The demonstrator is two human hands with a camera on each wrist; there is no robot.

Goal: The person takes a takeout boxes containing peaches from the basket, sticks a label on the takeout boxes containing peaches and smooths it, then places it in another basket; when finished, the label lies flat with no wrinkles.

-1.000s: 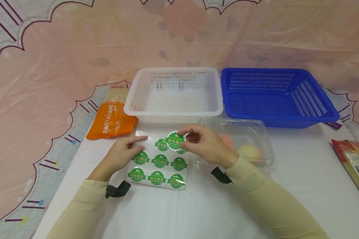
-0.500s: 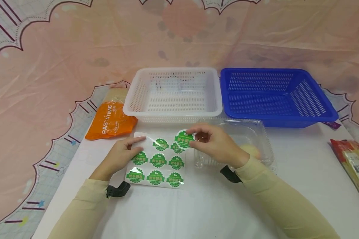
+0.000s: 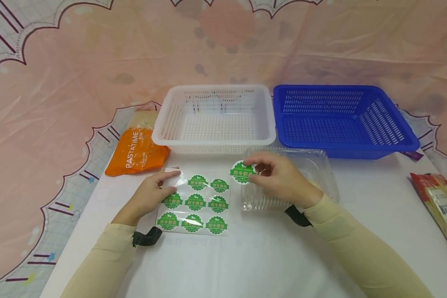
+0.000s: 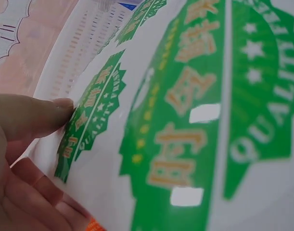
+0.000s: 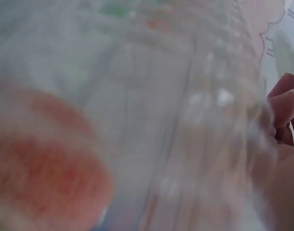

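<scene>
My left hand [image 3: 145,196] holds a sheet of round green stickers [image 3: 195,203] by its left edge. In the left wrist view the thumb [image 4: 36,115] lies on the sheet's printed face [image 4: 108,187], with other fingers behind it. Between thumb and fingertips my right hand [image 3: 284,180] pinches one round green-and-white sticker [image 3: 241,173], just right of the sheet. That hand is above a clear plastic clamshell box [image 3: 325,178] and covers much of it. Through its wall the right wrist view shows a blurred reddish round item [image 5: 50,168].
Behind the hands stand a white plastic basket [image 3: 214,142] and a blue plastic basket [image 3: 342,148], side by side. An orange PASTATIME bag [image 3: 135,151] lies at the left. At the right edge is a red and yellow packet [image 3: 439,203].
The right hand has carried the sticker to the right, off the sheet's upper right corner and over the clear box. The left hand still holds the sheet in nearly the same place.
</scene>
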